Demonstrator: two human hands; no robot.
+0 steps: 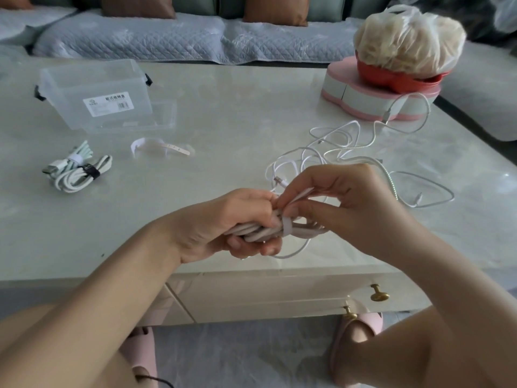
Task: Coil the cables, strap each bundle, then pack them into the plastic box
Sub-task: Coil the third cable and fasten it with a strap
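Observation:
My left hand point(232, 222) grips a coiled pale cable bundle point(261, 233) above the table's near edge. A white strap point(286, 224) wraps the bundle, and my right hand point(344, 203) pinches that strap just right of my left hand. Two strapped bundles lie at the left: a pale green one point(79, 156) with a white strap and a white one point(81, 177) with a black strap. The clear plastic box point(95, 93) stands open at the back left. Loose straps point(159, 147) lie in front of the box. A tangle of loose white cables point(349, 147) spreads right of centre.
A pink heart-shaped box point(372, 99) at the back right carries a red bowl point(397, 79) and a bagged pale lump point(405, 40). A sofa point(167, 37) runs behind the table. Drawer knobs point(379, 294) sit below the table's front edge, with pink slippers point(355, 340) on the floor.

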